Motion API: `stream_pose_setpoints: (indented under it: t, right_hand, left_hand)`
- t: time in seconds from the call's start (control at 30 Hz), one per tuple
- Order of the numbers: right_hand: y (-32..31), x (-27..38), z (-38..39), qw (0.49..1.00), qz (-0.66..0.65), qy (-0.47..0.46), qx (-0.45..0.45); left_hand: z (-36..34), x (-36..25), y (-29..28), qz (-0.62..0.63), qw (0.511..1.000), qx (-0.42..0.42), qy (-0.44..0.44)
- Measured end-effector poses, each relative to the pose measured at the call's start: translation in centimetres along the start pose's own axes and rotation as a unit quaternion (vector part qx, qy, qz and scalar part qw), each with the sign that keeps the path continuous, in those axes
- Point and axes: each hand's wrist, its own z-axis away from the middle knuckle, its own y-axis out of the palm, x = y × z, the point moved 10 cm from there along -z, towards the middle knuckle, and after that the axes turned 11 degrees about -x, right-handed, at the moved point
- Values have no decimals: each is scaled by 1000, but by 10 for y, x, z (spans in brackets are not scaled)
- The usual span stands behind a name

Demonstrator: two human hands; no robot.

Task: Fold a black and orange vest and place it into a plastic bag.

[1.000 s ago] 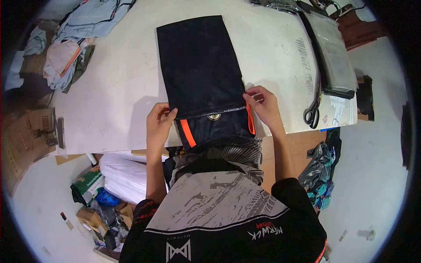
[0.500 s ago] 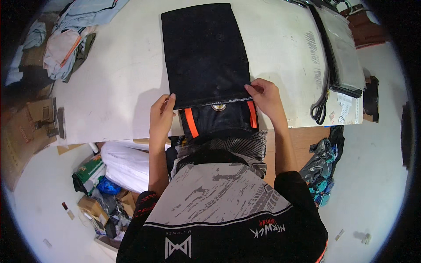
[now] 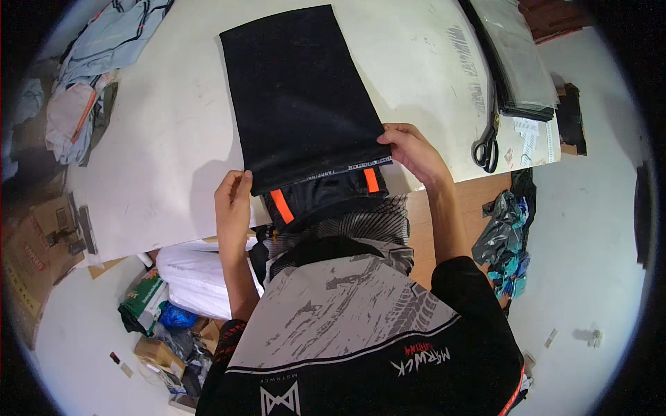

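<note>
A flat black bag [image 3: 295,90] lies lengthwise on the white table. Its near edge, which carries a narrow printed strip, covers part of a folded black garment [image 3: 319,197] with two orange stripes. The near part of the garment sticks out from under that edge, at the table's front. My left hand [image 3: 234,201] pinches the bag's near left corner between thumb and fingers. At the near right corner, my right hand [image 3: 413,152] grips the bag, thumb on top. How far the garment reaches inside the bag is hidden.
Black-handled scissors [image 3: 485,149] lie at the right, beside a stack of clear-and-black plastic bags [image 3: 517,66]. Light blue and pink garments [image 3: 104,52] sit at the far left. Below the table are a white bundle [image 3: 194,277], cardboard boxes [image 3: 158,357] and dark plastic bags [image 3: 499,222].
The bag's near edge covers more of the garment, and a round emblem on it is now out of sight. My left hand sits lower and further left; the whole view has also shifted.
</note>
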Motion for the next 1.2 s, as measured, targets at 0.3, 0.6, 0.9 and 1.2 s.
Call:
stream_pose_setpoints:
  t: [0.3, 0.6, 0.9, 1.2]
  right_hand:
    - [-8, -14, 10, 976, 164, -135, 51]
    - [-5, -29, 22, 976, 65, -174, 117]
    - [20, 36, -26, 929, 105, -355, -12]
    - [-12, 10, -17, 952, 100, -275, -92]
  left_hand:
    - [22, 21, 9, 33, 996, 88, -7]
    - [16, 31, 1, 58, 993, 98, 18]
    - [-41, -17, 16, -3, 962, -27, 272]
    - [-29, 18, 6, 41, 995, -17, 91]
